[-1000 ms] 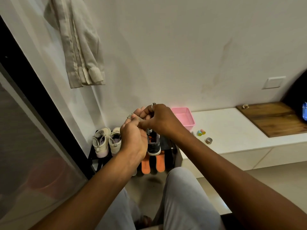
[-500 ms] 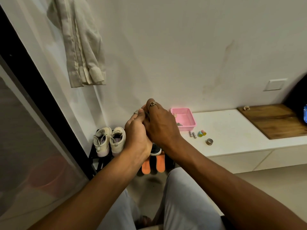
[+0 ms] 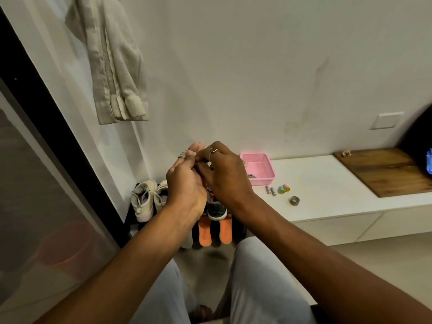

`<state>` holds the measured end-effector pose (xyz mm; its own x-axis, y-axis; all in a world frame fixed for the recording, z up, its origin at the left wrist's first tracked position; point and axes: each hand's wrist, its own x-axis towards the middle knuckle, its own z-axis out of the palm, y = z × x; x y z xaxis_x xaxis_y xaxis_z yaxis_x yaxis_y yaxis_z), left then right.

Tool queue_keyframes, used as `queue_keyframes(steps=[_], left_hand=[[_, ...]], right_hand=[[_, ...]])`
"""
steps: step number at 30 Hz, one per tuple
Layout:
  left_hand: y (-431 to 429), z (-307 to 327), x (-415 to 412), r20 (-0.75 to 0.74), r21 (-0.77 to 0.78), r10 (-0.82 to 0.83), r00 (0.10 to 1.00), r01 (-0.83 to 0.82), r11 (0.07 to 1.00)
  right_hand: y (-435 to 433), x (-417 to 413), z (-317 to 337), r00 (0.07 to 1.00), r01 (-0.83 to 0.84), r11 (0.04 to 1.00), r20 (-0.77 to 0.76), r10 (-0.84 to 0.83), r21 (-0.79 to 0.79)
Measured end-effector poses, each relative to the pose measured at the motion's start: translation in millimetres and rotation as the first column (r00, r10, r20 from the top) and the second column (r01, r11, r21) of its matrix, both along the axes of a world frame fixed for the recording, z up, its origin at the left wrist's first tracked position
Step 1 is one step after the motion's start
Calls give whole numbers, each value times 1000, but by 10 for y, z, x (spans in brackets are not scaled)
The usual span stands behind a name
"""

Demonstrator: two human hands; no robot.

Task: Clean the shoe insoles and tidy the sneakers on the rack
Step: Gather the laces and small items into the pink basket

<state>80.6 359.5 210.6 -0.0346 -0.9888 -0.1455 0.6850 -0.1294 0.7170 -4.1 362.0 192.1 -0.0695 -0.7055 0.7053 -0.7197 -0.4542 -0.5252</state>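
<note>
My left hand (image 3: 184, 183) and my right hand (image 3: 224, 176) meet in front of the black shoe rack (image 3: 128, 219). The right hand's curled fingers pinch a finger of the left hand, close to a silver ring (image 3: 182, 155). What lies between the fingertips is hidden. On the rack stands a pair of beige sneakers (image 3: 145, 202). A dark sneaker (image 3: 217, 210) shows below my hands. Two orange insoles (image 3: 225, 230) and a grey insole (image 3: 187, 239) lean against the rack's front.
A pink tray (image 3: 268, 174) sits on the white bench (image 3: 327, 190) to the right, with small trinkets (image 3: 284, 189), a tape roll (image 3: 294, 200) and a wooden board (image 3: 385, 171). A beige garment (image 3: 112, 66) hangs on the wall. A glass door (image 3: 35, 183) stands left.
Both hands stayed pressed together and shifted slightly. The right hand's fingers have rolled over the left hand's fingers.
</note>
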Motion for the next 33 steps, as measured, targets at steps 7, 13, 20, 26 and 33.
queue_keyframes(steps=[7, 13, 20, 26, 33], left_hand=[[-25, -16, 10, -38, 1, -25, 999, 25, 1000], [-96, -12, 42, -96, 11, -21, 995, 22, 1000], [-61, -45, 24, -45, 7, -14, 999, 14, 1000], [23, -69, -42, -19, -5, -41, 999, 40, 999], [119, -11, -98, 77, 9, -37, 996, 37, 999]], right_hand=[[-23, -30, -30, 999, -21, 1000, 45, 22, -14], [-29, -71, 10, 993, -113, 993, -40, 113, 20], [-25, -79, 98, 993, -102, 974, 85, 86, 204], [19, -80, 187, 954, -90, 939, 300, -14, 331], [111, 37, 162, 980, 139, 966, -171, -102, 218]])
